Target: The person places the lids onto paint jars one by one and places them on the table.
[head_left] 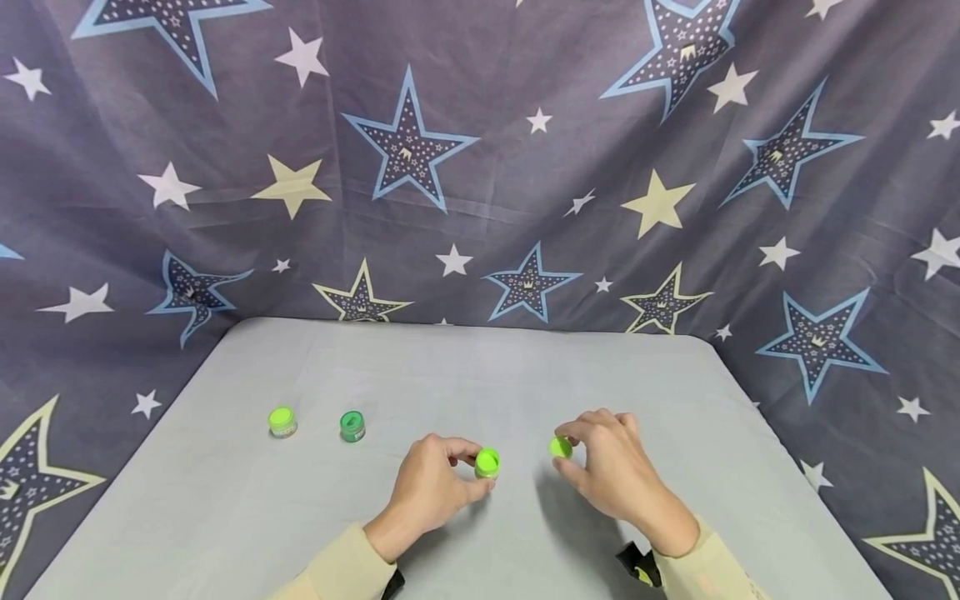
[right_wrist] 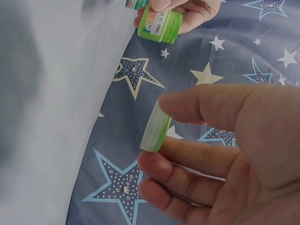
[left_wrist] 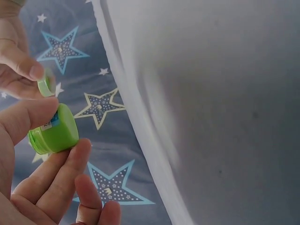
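My left hand (head_left: 431,487) pinches a small jar of bright green paint (head_left: 487,463) between thumb and fingers, its open mouth showing in the head view. A label and a threaded neck show on this jar (right_wrist: 159,24) in the right wrist view. To its right, my right hand (head_left: 611,462) holds a round green lid (head_left: 560,447) by the edge, apart from the jar. In the right wrist view, thumb and fingertips grip the lid (right_wrist: 156,127) from both sides.
Two more jars stand on the grey-white table (head_left: 225,508) to the left: one light green (head_left: 282,422), one dark green (head_left: 352,426). A dark cloth with stars (head_left: 480,167) hangs behind the table's far edge.
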A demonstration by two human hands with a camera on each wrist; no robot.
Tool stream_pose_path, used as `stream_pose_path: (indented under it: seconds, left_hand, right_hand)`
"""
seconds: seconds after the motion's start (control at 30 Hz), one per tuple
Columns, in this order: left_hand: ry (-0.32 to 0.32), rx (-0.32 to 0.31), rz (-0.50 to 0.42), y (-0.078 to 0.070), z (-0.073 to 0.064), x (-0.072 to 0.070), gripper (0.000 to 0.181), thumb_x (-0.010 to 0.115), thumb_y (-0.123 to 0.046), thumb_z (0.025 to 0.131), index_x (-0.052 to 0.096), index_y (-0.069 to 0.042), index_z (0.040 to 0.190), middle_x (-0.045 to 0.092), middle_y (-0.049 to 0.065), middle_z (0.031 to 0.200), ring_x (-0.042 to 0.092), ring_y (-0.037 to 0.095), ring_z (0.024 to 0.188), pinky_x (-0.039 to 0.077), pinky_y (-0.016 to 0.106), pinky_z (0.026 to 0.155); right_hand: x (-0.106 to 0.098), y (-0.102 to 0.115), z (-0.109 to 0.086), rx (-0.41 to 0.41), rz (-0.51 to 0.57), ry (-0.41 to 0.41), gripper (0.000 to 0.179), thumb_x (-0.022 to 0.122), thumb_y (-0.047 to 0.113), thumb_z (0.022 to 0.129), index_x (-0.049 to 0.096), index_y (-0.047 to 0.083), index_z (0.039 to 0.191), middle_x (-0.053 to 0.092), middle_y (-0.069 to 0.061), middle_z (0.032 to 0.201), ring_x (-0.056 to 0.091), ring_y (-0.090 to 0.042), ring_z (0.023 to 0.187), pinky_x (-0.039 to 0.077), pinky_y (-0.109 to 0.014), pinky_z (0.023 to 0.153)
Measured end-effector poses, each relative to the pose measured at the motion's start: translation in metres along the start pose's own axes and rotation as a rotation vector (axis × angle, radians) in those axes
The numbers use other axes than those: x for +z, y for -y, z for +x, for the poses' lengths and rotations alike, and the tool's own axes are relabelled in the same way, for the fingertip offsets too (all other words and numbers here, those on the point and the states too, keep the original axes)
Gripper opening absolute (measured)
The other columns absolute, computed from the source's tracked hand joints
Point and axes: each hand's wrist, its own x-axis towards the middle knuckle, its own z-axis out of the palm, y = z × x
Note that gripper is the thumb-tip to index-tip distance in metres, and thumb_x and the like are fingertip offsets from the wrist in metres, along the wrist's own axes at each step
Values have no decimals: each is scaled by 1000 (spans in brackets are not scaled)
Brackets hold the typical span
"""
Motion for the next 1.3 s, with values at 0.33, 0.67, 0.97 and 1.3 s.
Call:
stream_pose_path:
  seconds: [0.33, 0.67, 0.97, 1.3]
  left_hand:
    - [19, -6, -2, 1, -1, 4, 24, 93, -26, 73, 82, -29, 94, 70, -21, 84, 63, 22, 95, 51, 39, 77]
    - [30, 20, -6, -2, -2, 7, 24, 94, -24, 73, 82, -27, 93, 70, -21, 85, 62, 21, 94, 51, 38, 76]
    - [35, 29, -7, -4, -2, 7, 24, 94, -25, 72, 82, -28, 92, 69, -21, 84, 63, 23, 94, 51, 38, 75]
    - [49, 39, -10, -4, -4, 10, 25, 94, -22, 72, 82, -27, 93, 68, -19, 85, 63, 24, 95, 51, 39, 77]
  right_hand:
    - [0, 10, 0, -23, 28, 22, 29, 89, 23, 79, 79, 13, 103, 65, 11, 85, 58, -12, 91, 33, -43, 88]
    - [1, 20, -1, -69, 35, 20, 30, 89, 25, 78, 79, 13, 104, 67, 11, 89, 59, -11, 94, 34, -42, 90]
    - [4, 27, 0, -115, 53, 16, 26, 88, 25, 79, 78, 16, 100, 67, 11, 90, 57, -11, 93, 34, -42, 90]
    - [7, 37, 1, -155, 108, 10, 26, 89, 24, 78, 79, 16, 100, 70, 10, 92, 57, -9, 92, 33, -40, 88]
